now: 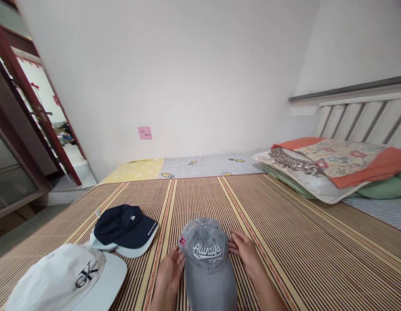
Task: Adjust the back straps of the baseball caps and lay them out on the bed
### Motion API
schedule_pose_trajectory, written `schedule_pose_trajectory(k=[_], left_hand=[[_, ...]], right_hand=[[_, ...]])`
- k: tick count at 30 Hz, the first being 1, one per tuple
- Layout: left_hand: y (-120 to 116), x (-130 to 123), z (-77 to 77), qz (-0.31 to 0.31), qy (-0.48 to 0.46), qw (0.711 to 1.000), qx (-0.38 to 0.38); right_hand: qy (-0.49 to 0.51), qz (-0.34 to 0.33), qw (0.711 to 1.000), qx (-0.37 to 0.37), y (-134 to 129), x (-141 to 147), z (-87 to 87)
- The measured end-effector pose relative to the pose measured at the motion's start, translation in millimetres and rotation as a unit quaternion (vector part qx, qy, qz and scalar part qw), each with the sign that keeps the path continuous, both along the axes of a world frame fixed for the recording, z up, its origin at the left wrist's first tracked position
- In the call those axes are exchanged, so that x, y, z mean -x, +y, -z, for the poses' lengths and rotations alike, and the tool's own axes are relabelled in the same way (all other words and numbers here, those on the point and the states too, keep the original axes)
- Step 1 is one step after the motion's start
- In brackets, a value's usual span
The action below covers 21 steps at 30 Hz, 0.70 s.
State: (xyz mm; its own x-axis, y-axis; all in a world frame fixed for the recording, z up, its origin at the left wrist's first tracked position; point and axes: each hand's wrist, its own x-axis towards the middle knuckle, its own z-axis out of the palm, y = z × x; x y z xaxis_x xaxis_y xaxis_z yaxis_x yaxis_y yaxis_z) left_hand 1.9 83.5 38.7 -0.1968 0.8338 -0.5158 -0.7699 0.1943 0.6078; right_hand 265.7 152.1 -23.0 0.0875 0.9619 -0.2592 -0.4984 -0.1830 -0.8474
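A grey baseball cap (208, 276) with white "Always" lettering is right in front of me, its brim pointing towards me. My left hand (170, 270) holds the cap's left side, fingers curled against the edge and partly hidden by it. On the opposite side, my right hand (244, 250) has its fingertips at the cap's edge. To the left sits a navy cap (124, 226) with a small white logo, resting on a pale cap (132, 251) that shows mostly at the brim. Nearer me, at lower left, lies a white cap (61, 276) with black "CK" letters.
A striped bamboo mat (300, 255) covers the bed under the caps. Pillows with an orange-edged floral cover (352, 157) lie at right, by a slatted headboard (358, 116). A pink note (145, 132) is stuck to the white wall. A doorway stands at far left.
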Motion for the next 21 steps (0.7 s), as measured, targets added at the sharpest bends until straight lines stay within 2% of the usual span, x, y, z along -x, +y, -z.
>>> schedule_pose_trajectory(k=[9, 21], left_hand=[[-4.8, -8.2, 4.7, 0.068, 0.000, 0.998, -0.017], [2.2, -10.7, 8.7, 0.049, 0.000, 0.999, -0.008]], right_hand=[[-0.062, -0.026, 0.998, -0.010, -0.7, -3.9, 0.1], [-0.065, -0.051, 0.997, -0.005, -4.7, -0.6, -2.1]])
